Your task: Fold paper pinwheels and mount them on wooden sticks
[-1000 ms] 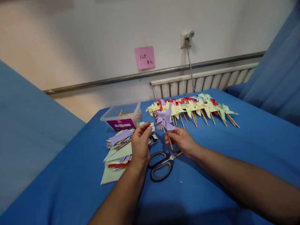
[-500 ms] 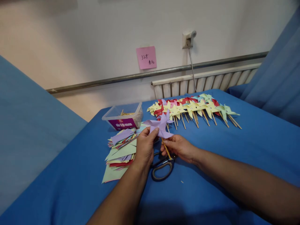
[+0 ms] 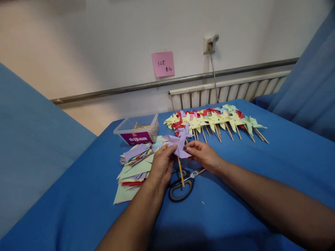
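A purple paper pinwheel [image 3: 180, 143] on a thin wooden stick [image 3: 180, 170] is held up over the table. My left hand [image 3: 161, 164] grips it, the thumb pressed on the paper near its centre and the other fingers behind. At the pinwheel's lower right blade, my right hand [image 3: 205, 156] has its thumb and fingers pinched on or just beside the edge. Below the stick lie black-handled scissors [image 3: 192, 176], partly covered by the stick and left hand. Paper sheets and cut pieces [image 3: 136, 165] are stacked left of my left hand.
Many finished pinwheels [image 3: 214, 120] in yellow, red, green and other colours lie in a row at the back. A clear plastic box [image 3: 154, 125] with sticks stands back left. Blue cloth [image 3: 235, 177] covers the table; a radiator [image 3: 235, 87] is behind it.
My right hand has gone from the stick up to the pinwheel's lower right blade. The stick's lower end has swung left, and more of the scissors shows.
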A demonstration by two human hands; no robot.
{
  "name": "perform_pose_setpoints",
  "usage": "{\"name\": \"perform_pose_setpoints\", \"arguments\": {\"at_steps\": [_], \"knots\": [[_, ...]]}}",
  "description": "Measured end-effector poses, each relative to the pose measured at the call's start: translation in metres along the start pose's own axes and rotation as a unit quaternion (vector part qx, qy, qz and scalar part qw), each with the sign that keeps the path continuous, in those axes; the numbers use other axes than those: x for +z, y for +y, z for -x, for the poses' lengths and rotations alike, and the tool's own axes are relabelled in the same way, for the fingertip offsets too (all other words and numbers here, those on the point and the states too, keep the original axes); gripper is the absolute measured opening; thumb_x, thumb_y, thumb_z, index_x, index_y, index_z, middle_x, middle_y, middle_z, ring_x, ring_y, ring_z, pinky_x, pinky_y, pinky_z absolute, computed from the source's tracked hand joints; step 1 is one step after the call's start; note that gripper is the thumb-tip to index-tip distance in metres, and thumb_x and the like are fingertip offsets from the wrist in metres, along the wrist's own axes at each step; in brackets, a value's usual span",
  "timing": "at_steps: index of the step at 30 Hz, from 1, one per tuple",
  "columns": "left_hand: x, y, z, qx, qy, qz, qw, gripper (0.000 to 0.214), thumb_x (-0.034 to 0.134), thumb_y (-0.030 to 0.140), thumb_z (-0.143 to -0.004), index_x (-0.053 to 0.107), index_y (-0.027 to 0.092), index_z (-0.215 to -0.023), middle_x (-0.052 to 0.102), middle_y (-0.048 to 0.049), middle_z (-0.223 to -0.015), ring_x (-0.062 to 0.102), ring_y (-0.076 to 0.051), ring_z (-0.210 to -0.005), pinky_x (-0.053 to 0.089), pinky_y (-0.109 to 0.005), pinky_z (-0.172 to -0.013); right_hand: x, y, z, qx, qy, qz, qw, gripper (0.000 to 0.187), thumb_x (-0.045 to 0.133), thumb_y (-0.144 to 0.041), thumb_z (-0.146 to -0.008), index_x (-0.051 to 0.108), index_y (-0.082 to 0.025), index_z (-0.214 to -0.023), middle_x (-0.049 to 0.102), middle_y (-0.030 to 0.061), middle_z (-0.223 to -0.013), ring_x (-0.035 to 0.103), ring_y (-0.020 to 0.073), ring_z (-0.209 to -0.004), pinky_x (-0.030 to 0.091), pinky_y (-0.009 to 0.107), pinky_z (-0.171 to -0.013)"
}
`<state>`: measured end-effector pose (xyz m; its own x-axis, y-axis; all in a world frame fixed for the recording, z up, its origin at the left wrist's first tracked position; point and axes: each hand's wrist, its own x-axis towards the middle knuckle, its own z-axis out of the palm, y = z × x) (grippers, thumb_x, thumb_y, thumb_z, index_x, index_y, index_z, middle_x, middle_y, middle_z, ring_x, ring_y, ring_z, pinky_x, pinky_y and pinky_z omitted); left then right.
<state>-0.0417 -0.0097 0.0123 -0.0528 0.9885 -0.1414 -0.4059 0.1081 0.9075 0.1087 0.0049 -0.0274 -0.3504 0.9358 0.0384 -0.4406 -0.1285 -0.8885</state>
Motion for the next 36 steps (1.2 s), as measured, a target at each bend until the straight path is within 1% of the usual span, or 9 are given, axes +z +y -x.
{"name": "perform_pose_setpoints", "arguments": {"at_steps": [4, 9, 12, 16, 21, 25, 28, 31, 36], "knots": [[0.003, -0.005, 0.003, -0.059, -0.024, 0.003, 0.998, 0.021, 0.076, 0.021, -0.064, 0.067, 0.011, -0.081, 0.067, -0.0036, -0.071, 0.06, -0.013, -0.062, 0.048, -0.024, -0.062, -0.006, -0.006, -0.005, -0.045, -0.019, -0.017, 0.999, 0.033, 0.081, -0.033, -0.068, 0.067, -0.02, -0.096, 0.07, 0.0006, -0.087, 0.062, 0.0117, -0.073, 0.046, 0.025, -0.068], [0.009, -0.01, 0.008, -0.098, -0.03, 0.013, 0.995, 0.022, 0.078, 0.017, -0.061, 0.067, 0.012, -0.079, 0.067, -0.0028, -0.069, 0.059, -0.011, -0.059, 0.047, -0.022, -0.059, -0.007, -0.005, -0.006, -0.041, -0.007, -0.027, 0.999, 0.033, 0.083, -0.034, -0.065, 0.067, -0.02, -0.091, 0.069, 0.0, -0.085, 0.062, 0.0121, -0.071, 0.046, 0.026, -0.068], [0.011, -0.009, 0.012, -0.097, -0.041, 0.037, 0.994, 0.024, 0.079, 0.014, -0.059, 0.067, 0.011, -0.079, 0.068, -0.0037, -0.07, 0.061, -0.012, -0.061, 0.048, -0.023, -0.063, -0.008, -0.004, -0.005, -0.03, -0.002, -0.031, 0.999, 0.032, 0.082, -0.035, -0.066, 0.067, -0.02, -0.089, 0.068, -0.0012, -0.077, 0.06, 0.011, -0.065, 0.045, 0.026, -0.064], [0.011, -0.007, 0.01, -0.075, -0.027, 0.036, 0.996, 0.021, 0.079, 0.015, -0.061, 0.068, 0.011, -0.078, 0.068, -0.0028, -0.067, 0.059, -0.011, -0.057, 0.048, -0.023, -0.061, -0.012, -0.007, -0.006, -0.035, -0.019, -0.05, 0.998, 0.031, 0.077, -0.041, -0.073, 0.066, -0.02, -0.093, 0.068, 0.0003, -0.079, 0.059, 0.011, -0.065, 0.045, 0.025, -0.064], [0.009, -0.007, 0.008, -0.074, -0.024, 0.027, 0.997, 0.022, 0.078, 0.016, -0.061, 0.068, 0.01, -0.079, 0.069, -0.0035, -0.069, 0.06, -0.012, -0.058, 0.048, -0.023, -0.061, -0.011, -0.008, -0.006, -0.032, -0.009, -0.025, 0.999, 0.034, 0.083, -0.038, -0.065, 0.066, -0.018, -0.087, 0.067, -0.0002, -0.076, 0.06, 0.0116, -0.066, 0.045, 0.026, -0.066], [0.011, -0.007, 0.011, -0.09, -0.039, 0.032, 0.995, 0.02, 0.078, 0.014, -0.062, 0.068, 0.011, -0.079, 0.068, -0.0025, -0.067, 0.059, -0.011, -0.058, 0.048, -0.022, -0.061, -0.008, -0.002, -0.007, -0.017, -0.009, -0.044, 0.999, 0.033, 0.085, -0.035, -0.062, 0.064, -0.018, -0.079, 0.066, -0.0023, -0.072, 0.06, 0.0109, -0.063, 0.045, 0.026, -0.064], [0.012, -0.007, 0.012, -0.101, -0.054, 0.043, 0.992, 0.02, 0.076, 0.012, -0.063, 0.068, 0.011, -0.082, 0.069, -0.0036, -0.069, 0.061, -0.012, -0.06, 0.05, -0.023, -0.064, -0.008, -0.001, -0.006, -0.006, -0.025, -0.063, 0.998, 0.031, 0.083, -0.037, -0.066, 0.065, -0.018, -0.083, 0.068, -0.0004, -0.076, 0.061, 0.0116, -0.065, 0.045, 0.026, -0.064], [0.012, -0.006, 0.011, -0.094, -0.053, 0.061, 0.992, 0.021, 0.075, 0.01, -0.065, 0.069, 0.01, -0.086, 0.07, -0.0047, -0.074, 0.062, -0.012, -0.062, 0.05, -0.022, -0.066, -0.008, -0.003, -0.005, -0.005, -0.035, -0.082, 0.996, 0.03, 0.08, -0.036, -0.069, 0.067, -0.018, -0.089, 0.069, 0.0011, -0.081, 0.061, 0.0122, -0.068, 0.046, 0.026, -0.066], [0.011, -0.004, 0.01, -0.079, -0.049, 0.071, 0.993, 0.018, 0.074, 0.009, -0.067, 0.069, 0.009, -0.085, 0.07, -0.0042, -0.073, 0.062, -0.011, -0.062, 0.051, -0.021, -0.065, -0.008, -0.004, -0.005, -0.012, -0.036, -0.086, 0.996, 0.027, 0.083, -0.029, -0.065, 0.069, -0.019, -0.086, 0.07, 0.0004, -0.083, 0.061, 0.0118, -0.07, 0.046, 0.026, -0.069]]}}
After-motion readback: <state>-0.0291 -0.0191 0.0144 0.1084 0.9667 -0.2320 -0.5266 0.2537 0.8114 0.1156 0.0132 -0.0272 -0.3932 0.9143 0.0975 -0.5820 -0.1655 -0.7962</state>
